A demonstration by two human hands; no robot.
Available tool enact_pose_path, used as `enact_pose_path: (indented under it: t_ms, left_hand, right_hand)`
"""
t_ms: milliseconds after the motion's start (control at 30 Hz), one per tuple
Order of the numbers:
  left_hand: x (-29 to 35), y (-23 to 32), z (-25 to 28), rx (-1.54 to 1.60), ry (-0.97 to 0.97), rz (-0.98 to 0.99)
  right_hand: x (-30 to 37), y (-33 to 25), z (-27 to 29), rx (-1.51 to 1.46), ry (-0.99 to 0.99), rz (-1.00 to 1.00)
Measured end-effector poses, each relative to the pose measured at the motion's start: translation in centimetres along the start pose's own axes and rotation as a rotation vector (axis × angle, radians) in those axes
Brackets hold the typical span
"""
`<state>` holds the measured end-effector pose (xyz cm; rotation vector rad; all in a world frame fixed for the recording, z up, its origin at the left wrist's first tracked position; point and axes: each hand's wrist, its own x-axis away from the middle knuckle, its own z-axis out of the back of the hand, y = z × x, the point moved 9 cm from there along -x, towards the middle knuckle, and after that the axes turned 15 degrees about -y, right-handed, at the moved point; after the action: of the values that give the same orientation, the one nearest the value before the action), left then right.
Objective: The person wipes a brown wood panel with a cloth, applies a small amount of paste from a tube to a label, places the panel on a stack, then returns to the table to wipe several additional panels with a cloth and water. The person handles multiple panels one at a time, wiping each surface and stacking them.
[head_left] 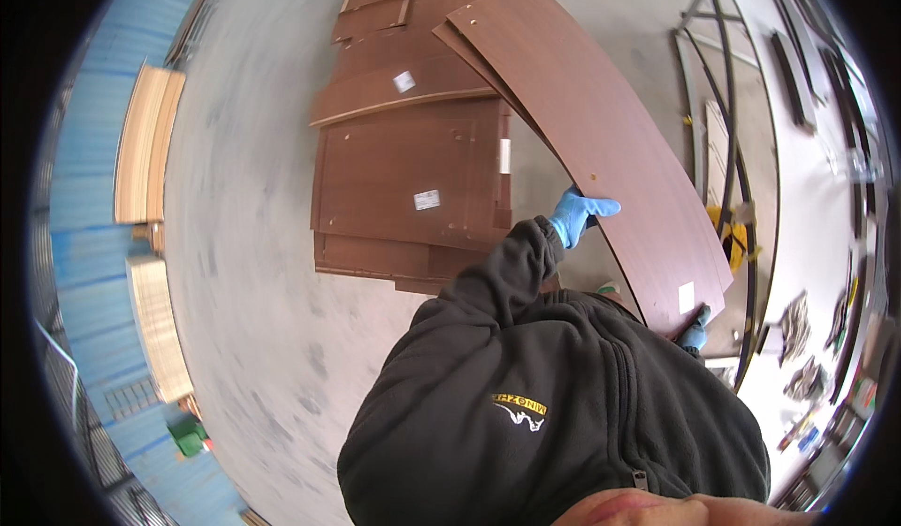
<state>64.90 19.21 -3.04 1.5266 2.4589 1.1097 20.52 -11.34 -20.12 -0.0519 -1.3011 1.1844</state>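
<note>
Boards (pixel 605 118) are held by the left hand (pixel 574 216) and, near one end, the right hand (pixel 694 331); they should be lined up.

hands (pixel 576 216), blue-gloved | gripping long brown panels (pixel 605 127) | boards (pixel 389 169) piled on grey floor (pixel 249 207)

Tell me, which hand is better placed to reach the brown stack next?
Probably the left hand: it holds the panel by the edge facing the brown stack. The right hand sits farther away, near the white label.
</note>
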Motion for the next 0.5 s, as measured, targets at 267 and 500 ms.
enact_pose_path:
  t_ms: [267, 500]
  left_hand:
    - [-7.5, -16.1, -11.3, -0.028, -0.272, 0.169]
    - [-14.8, -31.1, -15.9, -0.118, -0.386, 0.373]
  right_hand:
    - [-0.1, 5.1, 13.6, -0.245, 0.14, 0.113]
    - [-4.9, 10.4, 22.2, -0.599, 0.239, 0.284]
